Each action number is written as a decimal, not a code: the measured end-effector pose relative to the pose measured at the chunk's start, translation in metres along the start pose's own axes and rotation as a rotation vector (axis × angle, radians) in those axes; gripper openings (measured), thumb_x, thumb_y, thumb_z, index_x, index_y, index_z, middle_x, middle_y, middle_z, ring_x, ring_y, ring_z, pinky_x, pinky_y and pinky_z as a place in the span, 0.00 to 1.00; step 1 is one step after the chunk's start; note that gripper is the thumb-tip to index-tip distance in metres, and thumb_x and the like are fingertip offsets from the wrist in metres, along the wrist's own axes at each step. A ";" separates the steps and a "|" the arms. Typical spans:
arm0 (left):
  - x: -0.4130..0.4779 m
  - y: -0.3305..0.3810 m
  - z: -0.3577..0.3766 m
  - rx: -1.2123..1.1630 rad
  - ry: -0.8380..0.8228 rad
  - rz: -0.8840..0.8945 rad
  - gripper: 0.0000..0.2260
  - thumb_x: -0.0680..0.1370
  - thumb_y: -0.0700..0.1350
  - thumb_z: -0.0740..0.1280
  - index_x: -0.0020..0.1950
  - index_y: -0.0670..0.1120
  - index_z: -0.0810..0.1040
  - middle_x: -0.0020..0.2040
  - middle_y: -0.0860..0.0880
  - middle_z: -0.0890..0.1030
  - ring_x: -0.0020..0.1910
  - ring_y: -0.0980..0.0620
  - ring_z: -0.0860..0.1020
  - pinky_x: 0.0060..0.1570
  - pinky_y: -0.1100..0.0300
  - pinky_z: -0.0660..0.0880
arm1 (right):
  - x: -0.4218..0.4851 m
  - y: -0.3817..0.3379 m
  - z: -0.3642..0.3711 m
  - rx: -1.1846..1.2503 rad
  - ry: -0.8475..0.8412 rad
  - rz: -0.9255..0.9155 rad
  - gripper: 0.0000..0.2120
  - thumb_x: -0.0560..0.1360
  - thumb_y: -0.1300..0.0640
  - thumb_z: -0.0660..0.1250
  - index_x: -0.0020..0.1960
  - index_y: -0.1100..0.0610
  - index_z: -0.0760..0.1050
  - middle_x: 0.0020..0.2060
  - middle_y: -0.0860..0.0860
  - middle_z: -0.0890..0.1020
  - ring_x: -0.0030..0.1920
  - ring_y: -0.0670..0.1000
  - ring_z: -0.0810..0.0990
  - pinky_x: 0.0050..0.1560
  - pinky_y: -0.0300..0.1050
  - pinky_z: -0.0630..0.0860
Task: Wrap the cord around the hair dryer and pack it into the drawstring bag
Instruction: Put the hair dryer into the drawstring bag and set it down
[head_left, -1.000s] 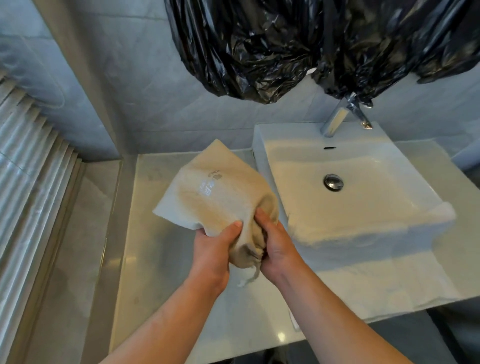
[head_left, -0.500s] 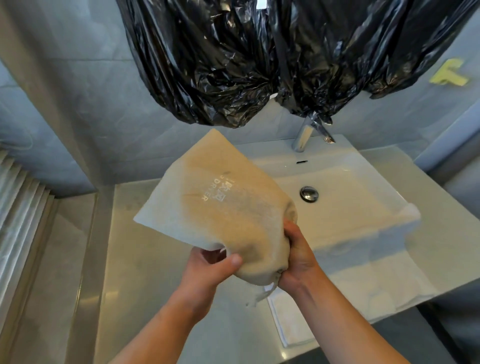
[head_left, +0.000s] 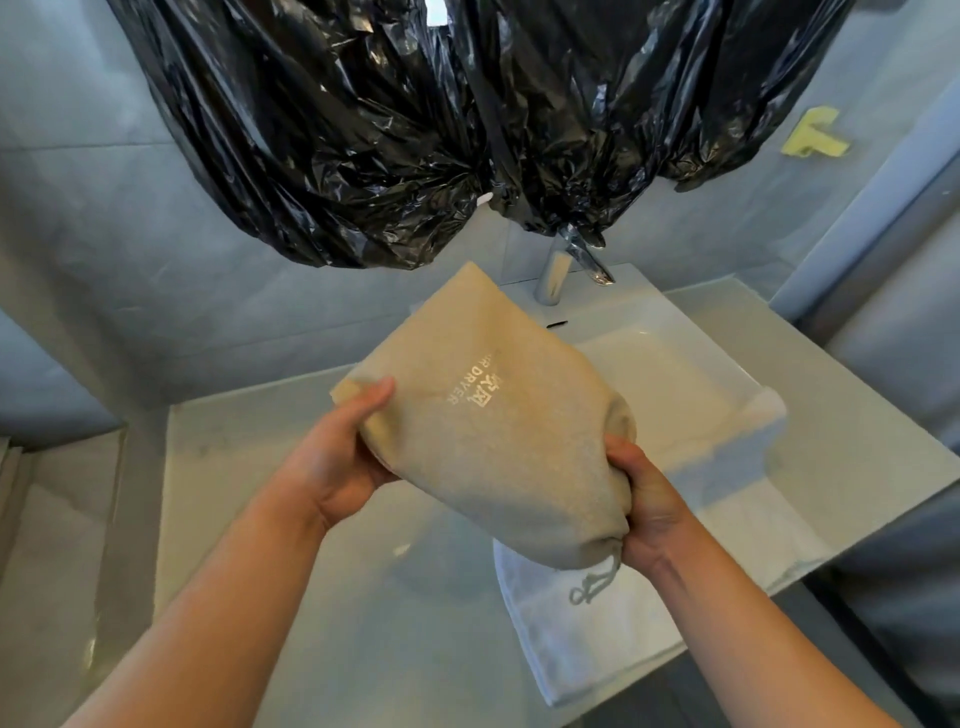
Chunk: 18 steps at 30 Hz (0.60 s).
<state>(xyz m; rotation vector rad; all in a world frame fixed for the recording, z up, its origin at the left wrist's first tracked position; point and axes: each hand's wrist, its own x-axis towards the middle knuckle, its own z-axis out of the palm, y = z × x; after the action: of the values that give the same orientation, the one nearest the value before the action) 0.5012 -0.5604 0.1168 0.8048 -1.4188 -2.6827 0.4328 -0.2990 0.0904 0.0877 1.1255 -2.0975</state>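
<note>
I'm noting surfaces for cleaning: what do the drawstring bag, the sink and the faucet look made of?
Drawstring bag: beige woven cloth, matte, probably cotton or linen; it creases softly and shows fuzzy texture. Sink: glossy white, likely glazed ceramic, with smooth bright highlights. Faucet: polished metal, seemingly chrome, given its mirror-like reflections.

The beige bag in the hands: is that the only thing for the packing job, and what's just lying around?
For the job:
- drawstring bag, bulging, mouth cinched shut
- drawstring dangling from it
- left hand and right hand, both holding the bag

Just lying about:
- sink
- faucet
- white towel
- black plastic bags
- countertop
</note>
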 end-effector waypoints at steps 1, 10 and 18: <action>0.005 -0.009 0.008 -0.018 0.008 0.000 0.17 0.70 0.51 0.69 0.58 0.48 0.80 0.48 0.48 0.87 0.43 0.51 0.85 0.36 0.52 0.81 | -0.002 -0.003 -0.005 -0.003 0.011 -0.002 0.33 0.42 0.50 0.85 0.46 0.59 0.86 0.43 0.60 0.86 0.42 0.58 0.86 0.36 0.49 0.82; 0.043 -0.059 0.070 -0.056 0.083 0.011 0.11 0.77 0.45 0.68 0.59 0.47 0.80 0.52 0.47 0.86 0.51 0.50 0.84 0.47 0.51 0.78 | -0.008 -0.040 -0.072 -0.087 0.093 0.025 0.33 0.42 0.48 0.84 0.45 0.59 0.86 0.42 0.60 0.86 0.42 0.56 0.86 0.41 0.49 0.83; 0.081 -0.106 0.168 -0.050 0.145 0.045 0.12 0.78 0.47 0.67 0.61 0.47 0.79 0.54 0.47 0.86 0.51 0.49 0.84 0.50 0.51 0.78 | -0.005 -0.105 -0.161 -0.091 0.094 0.037 0.33 0.41 0.46 0.84 0.44 0.59 0.87 0.42 0.60 0.86 0.42 0.56 0.86 0.39 0.48 0.82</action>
<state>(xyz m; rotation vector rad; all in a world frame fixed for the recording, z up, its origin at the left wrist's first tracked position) 0.3812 -0.3873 0.0770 0.9303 -1.3172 -2.5571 0.3265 -0.1406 0.0659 0.1645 1.2643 -2.0245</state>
